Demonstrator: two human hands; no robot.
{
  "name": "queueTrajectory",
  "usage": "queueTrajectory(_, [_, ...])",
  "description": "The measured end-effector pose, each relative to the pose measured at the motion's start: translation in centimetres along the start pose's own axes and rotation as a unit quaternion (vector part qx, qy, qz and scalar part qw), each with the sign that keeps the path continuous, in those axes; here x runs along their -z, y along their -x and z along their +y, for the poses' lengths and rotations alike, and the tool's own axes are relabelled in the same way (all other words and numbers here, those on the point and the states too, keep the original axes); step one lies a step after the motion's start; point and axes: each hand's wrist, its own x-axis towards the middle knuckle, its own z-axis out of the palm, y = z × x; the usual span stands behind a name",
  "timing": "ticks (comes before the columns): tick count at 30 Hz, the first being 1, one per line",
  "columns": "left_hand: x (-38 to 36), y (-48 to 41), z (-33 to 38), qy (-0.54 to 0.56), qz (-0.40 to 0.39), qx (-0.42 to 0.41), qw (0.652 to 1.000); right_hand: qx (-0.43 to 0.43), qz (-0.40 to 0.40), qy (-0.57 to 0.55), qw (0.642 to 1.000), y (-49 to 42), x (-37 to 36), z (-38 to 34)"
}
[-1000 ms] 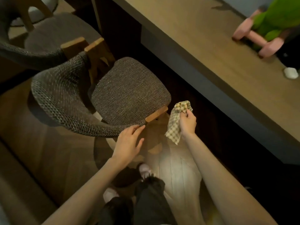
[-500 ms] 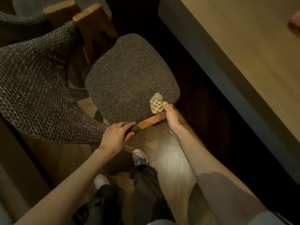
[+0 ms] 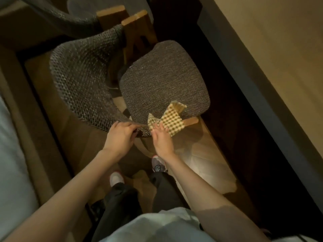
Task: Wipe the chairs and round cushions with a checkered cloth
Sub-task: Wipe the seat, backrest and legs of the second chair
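A chair with a woven grey curved backrest (image 3: 82,88) and a grey-brown rounded seat cushion (image 3: 164,79) stands in front of me. The yellow checkered cloth (image 3: 170,119) lies spread over the seat's near edge and the wooden arm end (image 3: 191,121). My right hand (image 3: 161,138) presses on the cloth's near side with fingers flat. My left hand (image 3: 120,135) grips the near end of the woven backrest, fingers curled around it.
A second chair of the same kind (image 3: 70,18) stands behind, with wooden posts (image 3: 132,25) between them. A long wooden table (image 3: 279,58) with a dark edge runs along the right. My feet (image 3: 158,165) stand on the wooden floor just below the seat.
The cloth went from hanging bunched in my right hand to lying spread on the seat's near edge. My left hand closed around the backrest end. The view swung closer over the chair.
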Motion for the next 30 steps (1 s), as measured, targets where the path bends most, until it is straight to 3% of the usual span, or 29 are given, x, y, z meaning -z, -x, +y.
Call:
queueTrajectory(3, [2.7,1.4,-2.2,-0.027,0.036,0.006,0.999,-0.066,0.078,-0.137,0.985,-0.1,0.7,-2.8])
queueTrajectory(5, [4.5,2.1,-3.9,-0.035,0.066,-0.009,0.997,-0.089,0.110,-0.153,0.978,-0.1,1.6,-4.1])
queueTrajectory(12, [10.3,2.8,-11.9,-0.053,0.144,-0.067,0.986,-0.010,0.192,-0.149,0.970,1.0,1.2,-12.8])
queueTrajectory(14, [11.7,2.3,-15.0,-0.065,0.128,-0.100,0.985,0.000,0.199,-0.127,0.972,1.1,-0.5,-15.8])
queueTrajectory(16, [12.9,1.4,-17.6,-0.076,0.098,-0.132,0.984,0.009,0.150,-0.100,0.984,1.1,-2.5,-18.7])
queueTrajectory(20, [14.8,-1.1,-21.2,0.011,0.033,-0.110,0.993,-0.022,0.060,0.052,0.997,0.6,-6.4,-21.7])
queueTrajectory(25, [14.9,-4.4,-23.0,-0.004,-0.039,-0.137,0.990,-0.077,0.189,0.169,0.964,-1.8,-9.3,-22.6])
queueTrajectory(30, [13.5,-4.8,-23.1,0.098,0.004,-0.128,0.987,-0.046,0.175,0.255,0.950,-2.6,-8.4,-22.3])
